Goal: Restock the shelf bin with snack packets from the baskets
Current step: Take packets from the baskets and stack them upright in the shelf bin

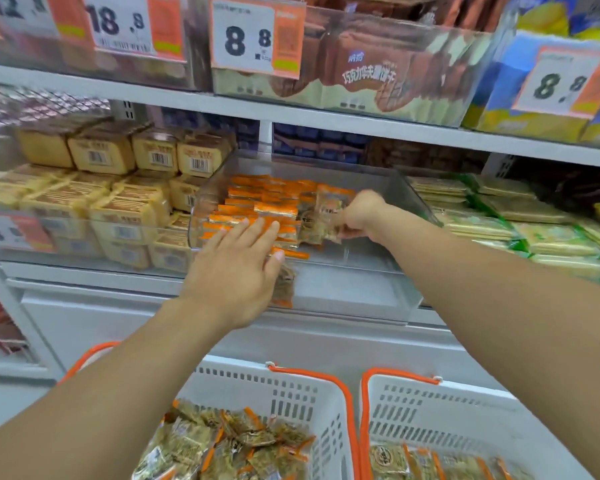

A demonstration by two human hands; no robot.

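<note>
The right hand (359, 216) pinches snack packets (321, 226) inside the clear shelf bin (413, 199), their long axis seemingly upright. They sit just right of the left hand (236, 268), whose straight fingers press the orange rows; the baskets (326, 403) wait below.

right half of the clear bin (371, 188) lies bare; orange packets (257, 206) crowd its left.

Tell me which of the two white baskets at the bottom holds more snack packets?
The left basket, under the person's left arm: its packets are heaped high. The right basket shows only a low layer of packets along its bottom edge.
</note>
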